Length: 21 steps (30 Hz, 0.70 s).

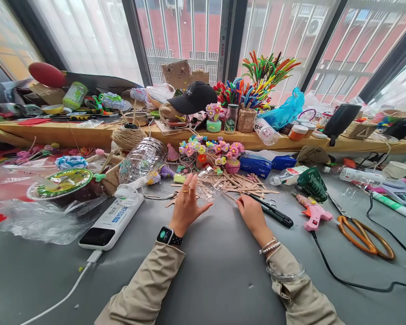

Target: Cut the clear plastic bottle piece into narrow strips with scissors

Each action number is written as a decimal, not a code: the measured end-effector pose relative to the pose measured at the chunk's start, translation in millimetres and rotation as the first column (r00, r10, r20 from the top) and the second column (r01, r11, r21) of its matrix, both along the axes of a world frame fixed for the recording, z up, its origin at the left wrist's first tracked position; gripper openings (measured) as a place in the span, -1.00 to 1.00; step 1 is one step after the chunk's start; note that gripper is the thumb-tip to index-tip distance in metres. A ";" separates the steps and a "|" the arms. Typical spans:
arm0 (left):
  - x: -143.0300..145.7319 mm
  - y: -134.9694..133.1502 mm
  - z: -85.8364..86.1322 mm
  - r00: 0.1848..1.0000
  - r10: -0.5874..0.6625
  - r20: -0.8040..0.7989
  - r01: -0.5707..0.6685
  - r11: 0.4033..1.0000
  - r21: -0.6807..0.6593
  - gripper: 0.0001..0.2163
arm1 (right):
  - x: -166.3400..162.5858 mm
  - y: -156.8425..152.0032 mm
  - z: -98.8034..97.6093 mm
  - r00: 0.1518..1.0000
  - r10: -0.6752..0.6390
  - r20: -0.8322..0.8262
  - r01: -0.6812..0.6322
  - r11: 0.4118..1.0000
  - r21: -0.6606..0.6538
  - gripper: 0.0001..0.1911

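My left hand [186, 204] rests on the grey table [219, 262] with its fingers stretched upward and apart, the fingertips against a small clear plastic piece [210, 189]. My right hand [252, 213] is curled closed, pinching a thin wooden stick [230, 197] that points left toward the plastic piece. A black utility knife [272, 211] lies just right of that hand. Behind both hands is a heap of flat wooden sticks [245, 182]. A smartwatch is on my left wrist and bracelets are on my right.
A white power bank [111, 221] with its cable lies at left, near a clear plastic bottle [142, 158] on its side. At right are a pink glue gun [313, 212], orange scissors [365, 235] and a black cord. Craft flowers [223, 151] and a blue tissue pack [257, 164] stand behind.
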State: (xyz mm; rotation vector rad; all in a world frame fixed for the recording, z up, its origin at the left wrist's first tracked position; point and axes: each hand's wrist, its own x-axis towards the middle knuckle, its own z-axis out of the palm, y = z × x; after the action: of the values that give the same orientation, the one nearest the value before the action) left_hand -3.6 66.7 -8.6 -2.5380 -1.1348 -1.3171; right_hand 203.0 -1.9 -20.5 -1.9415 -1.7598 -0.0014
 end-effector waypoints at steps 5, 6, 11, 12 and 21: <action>-0.6 -1.0 0.3 0.997 0.061 0.053 -0.061 0.998 0.003 -0.19 | -0.7 -3.6 1.4 0.993 0.112 -0.021 -0.113 0.993 -0.032 -0.85; -0.6 -1.0 0.1 0.996 0.064 0.062 -0.064 0.998 -0.002 -0.19 | -1.0 -4.4 1.5 0.993 0.120 -0.021 -0.121 0.991 -0.052 -0.86; -0.4 -0.9 0.3 0.997 0.051 0.065 -0.050 0.999 -0.014 -0.21 | -3.3 -5.4 1.2 0.985 0.170 -0.018 -0.171 0.980 -0.103 -0.87; -0.2 -1.0 0.4 0.997 0.048 0.061 -0.048 0.999 -0.012 -0.22 | -3.7 -5.1 0.9 0.985 0.171 -0.018 -0.172 0.979 -0.105 -0.87; -0.4 -1.4 -1.0 0.998 0.063 -0.009 -0.063 0.997 0.037 -0.18 | -2.0 -1.0 -6.1 0.999 -0.001 -0.034 0.001 1.000 -0.007 -0.71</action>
State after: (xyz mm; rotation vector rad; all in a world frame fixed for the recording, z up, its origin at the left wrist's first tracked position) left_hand -3.9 65.3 -9.6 -2.4590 -1.1675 -1.2962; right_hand 201.0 -2.9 -26.6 -1.9361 -1.7389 0.0368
